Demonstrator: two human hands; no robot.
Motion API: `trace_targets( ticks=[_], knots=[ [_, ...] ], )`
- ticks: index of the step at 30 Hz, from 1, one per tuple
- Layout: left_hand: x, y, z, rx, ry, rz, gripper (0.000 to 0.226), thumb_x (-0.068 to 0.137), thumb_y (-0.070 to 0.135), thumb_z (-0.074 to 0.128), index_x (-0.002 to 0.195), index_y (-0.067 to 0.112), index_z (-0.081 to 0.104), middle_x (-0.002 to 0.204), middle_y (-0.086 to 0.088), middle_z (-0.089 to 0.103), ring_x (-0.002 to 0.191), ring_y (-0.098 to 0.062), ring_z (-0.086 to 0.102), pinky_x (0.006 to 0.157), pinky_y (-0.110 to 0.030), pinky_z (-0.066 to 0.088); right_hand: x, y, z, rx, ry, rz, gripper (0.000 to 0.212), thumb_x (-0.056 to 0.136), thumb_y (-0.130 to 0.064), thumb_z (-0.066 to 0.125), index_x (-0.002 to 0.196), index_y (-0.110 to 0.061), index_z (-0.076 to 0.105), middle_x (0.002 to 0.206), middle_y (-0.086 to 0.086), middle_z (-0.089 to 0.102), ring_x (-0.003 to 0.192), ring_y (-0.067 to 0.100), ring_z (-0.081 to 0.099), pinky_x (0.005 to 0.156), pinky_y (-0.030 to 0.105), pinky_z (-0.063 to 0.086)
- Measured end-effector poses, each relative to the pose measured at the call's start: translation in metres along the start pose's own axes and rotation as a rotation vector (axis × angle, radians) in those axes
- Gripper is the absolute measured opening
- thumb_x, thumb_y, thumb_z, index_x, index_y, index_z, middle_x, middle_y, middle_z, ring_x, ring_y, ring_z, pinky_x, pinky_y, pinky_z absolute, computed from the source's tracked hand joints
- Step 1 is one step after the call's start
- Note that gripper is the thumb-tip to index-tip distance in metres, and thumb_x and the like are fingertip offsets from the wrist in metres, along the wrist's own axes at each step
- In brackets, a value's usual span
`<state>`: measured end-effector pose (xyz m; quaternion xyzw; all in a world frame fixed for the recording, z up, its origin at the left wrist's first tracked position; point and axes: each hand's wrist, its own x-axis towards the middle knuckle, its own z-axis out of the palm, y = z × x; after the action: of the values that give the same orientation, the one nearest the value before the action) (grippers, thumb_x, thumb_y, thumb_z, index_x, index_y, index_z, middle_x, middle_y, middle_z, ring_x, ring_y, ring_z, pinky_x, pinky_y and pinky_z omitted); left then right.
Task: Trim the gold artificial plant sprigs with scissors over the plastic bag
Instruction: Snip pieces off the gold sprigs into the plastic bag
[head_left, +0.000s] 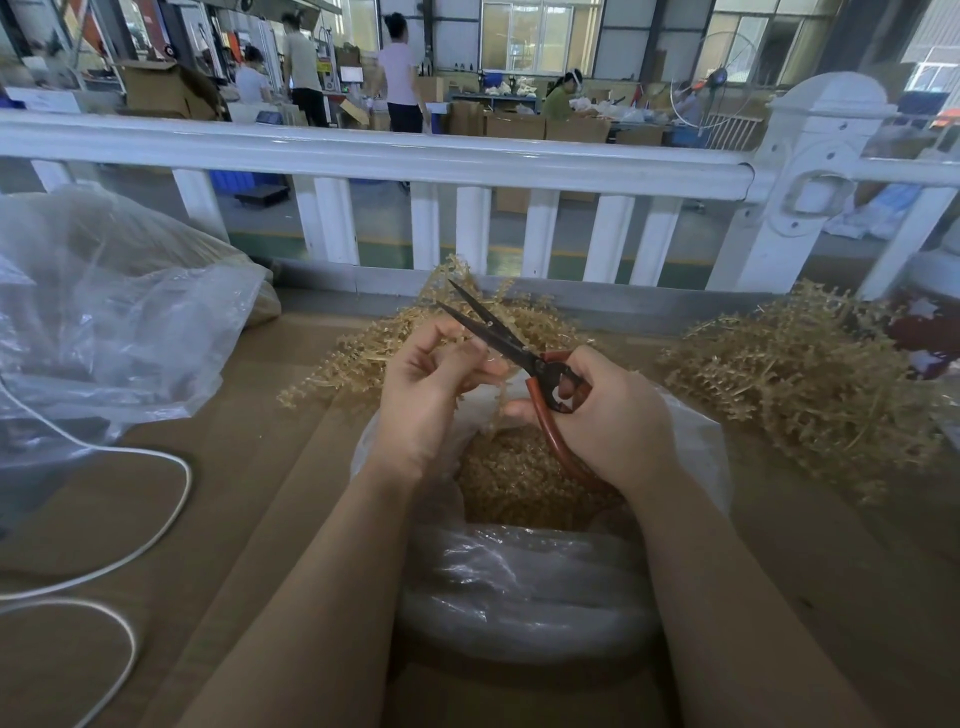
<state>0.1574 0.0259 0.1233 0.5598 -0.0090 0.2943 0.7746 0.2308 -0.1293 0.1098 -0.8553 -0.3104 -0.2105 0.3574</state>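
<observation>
A cardboard-covered bench (249, 467) stood against a white railing (363, 150), with a factory floor beyond. The right hand (608, 421) gripped red-handled scissors (514, 353), blades slightly parted, pointing up and left, away from the person. The left hand (431, 384) pinched a gold sprig (493, 395) above the open plastic bag (519, 582). More sprigs (800, 374) were heaped at right.

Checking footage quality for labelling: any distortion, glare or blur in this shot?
Head view: wide-angle bends the white rail; glare on the plastic bag below the hands; the background workers are soft; the scissors and both hands, left hand and right hand, are sharp.
</observation>
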Motion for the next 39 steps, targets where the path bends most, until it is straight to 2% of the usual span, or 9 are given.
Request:
trace_targets(
  ticks=[3, 6, 13, 19, 24, 28, 31, 35, 39],
  knots=[
    [0.0, 0.0, 0.0, 0.036, 0.006, 0.023, 0.013, 0.093, -0.006, 0.055, 0.105, -0.006, 0.06, 0.074, -0.016, 0.062, 0.066, -0.015, 0.064, 0.068, -0.024, 0.054, 0.0, 0.0, 0.0, -0.007, -0.02, 0.012, 0.07, 0.062, -0.089, 0.052, 0.096, -0.029, 0.064, 0.076, -0.011, 0.066, 0.066, 0.009, 0.062, 0.056, 0.025, 0.05],
    [0.0, -0.002, 0.0, 0.057, 0.006, 0.02, 0.014, 0.094, -0.006, 0.054, 0.107, -0.01, 0.059, 0.073, -0.016, 0.061, 0.065, -0.015, 0.063, 0.067, -0.023, 0.053, 0.0, -0.001, 0.001, -0.001, -0.045, 0.035, 0.076, 0.058, -0.091, 0.051, 0.102, -0.031, 0.065, 0.081, -0.015, 0.067, 0.072, 0.009, 0.062, 0.059, 0.021, 0.046],
    [0.001, -0.003, -0.002, 0.074, -0.002, 0.017, 0.014, 0.095, -0.006, 0.053, 0.107, -0.009, 0.06, 0.074, -0.017, 0.061, 0.065, -0.015, 0.063, 0.069, -0.023, 0.053, 0.0, 0.0, 0.003, 0.003, -0.051, 0.035, 0.067, 0.062, -0.083, 0.061, 0.101, -0.029, 0.066, 0.079, -0.014, 0.066, 0.071, 0.009, 0.063, 0.059, 0.018, 0.045],
    [0.001, -0.003, -0.001, 0.083, 0.009, 0.03, 0.013, 0.094, -0.007, 0.054, 0.105, -0.006, 0.061, 0.073, -0.016, 0.062, 0.065, -0.014, 0.063, 0.07, -0.023, 0.053, 0.0, 0.0, 0.003, 0.018, -0.034, 0.023, 0.063, 0.059, -0.087, 0.056, 0.092, -0.034, 0.059, 0.072, -0.017, 0.061, 0.067, 0.007, 0.061, 0.058, 0.022, 0.045],
    [0.002, -0.004, -0.003, 0.104, 0.022, 0.041, 0.016, 0.094, -0.006, 0.054, 0.108, -0.012, 0.058, 0.075, -0.017, 0.063, 0.065, -0.014, 0.064, 0.067, -0.022, 0.053, 0.001, 0.002, 0.004, 0.042, -0.036, 0.017, 0.061, 0.058, -0.091, 0.053, 0.088, -0.039, 0.056, 0.072, -0.016, 0.063, 0.067, 0.002, 0.06, 0.056, 0.021, 0.045],
    [0.002, -0.005, -0.004, 0.079, 0.037, 0.024, 0.015, 0.096, -0.002, 0.056, 0.109, -0.01, 0.059, 0.074, -0.014, 0.066, 0.065, -0.016, 0.066, 0.062, -0.025, 0.055, 0.001, 0.0, 0.006, 0.079, -0.061, 0.085, 0.056, 0.054, -0.094, 0.056, 0.072, -0.042, 0.049, 0.067, -0.022, 0.061, 0.065, -0.004, 0.059, 0.053, 0.018, 0.039],
    [0.002, -0.007, -0.006, 0.084, 0.067, 0.02, 0.011, 0.097, 0.002, 0.058, 0.105, -0.004, 0.06, 0.073, -0.007, 0.068, 0.067, -0.014, 0.068, 0.062, -0.023, 0.055, 0.003, 0.0, 0.007, 0.122, -0.056, 0.107, 0.057, 0.058, -0.088, 0.06, 0.07, -0.034, 0.05, 0.078, -0.027, 0.062, 0.071, -0.003, 0.059, 0.051, 0.023, 0.04],
    [0.005, -0.012, -0.006, 0.134, 0.097, 0.022, 0.009, 0.095, 0.003, 0.06, 0.102, -0.004, 0.061, 0.078, -0.011, 0.07, 0.073, -0.016, 0.069, 0.07, -0.024, 0.055, 0.007, 0.001, 0.006, 0.262, -0.092, 0.219, 0.059, 0.058, -0.077, 0.069, 0.082, -0.024, 0.062, 0.076, -0.009, 0.069, 0.068, 0.008, 0.065, 0.065, 0.036, 0.059],
    [0.003, -0.015, 0.0, 0.181, 0.034, -0.02, 0.003, 0.093, 0.002, 0.065, 0.096, 0.002, 0.064, 0.09, -0.021, 0.074, 0.087, -0.031, 0.073, 0.075, -0.038, 0.06, 0.01, -0.002, 0.01, 0.41, -0.125, 0.268, 0.046, 0.066, -0.05, 0.085, 0.091, -0.017, 0.064, 0.084, -0.013, 0.07, 0.075, 0.007, 0.067, 0.069, 0.027, 0.057]
  ],
)
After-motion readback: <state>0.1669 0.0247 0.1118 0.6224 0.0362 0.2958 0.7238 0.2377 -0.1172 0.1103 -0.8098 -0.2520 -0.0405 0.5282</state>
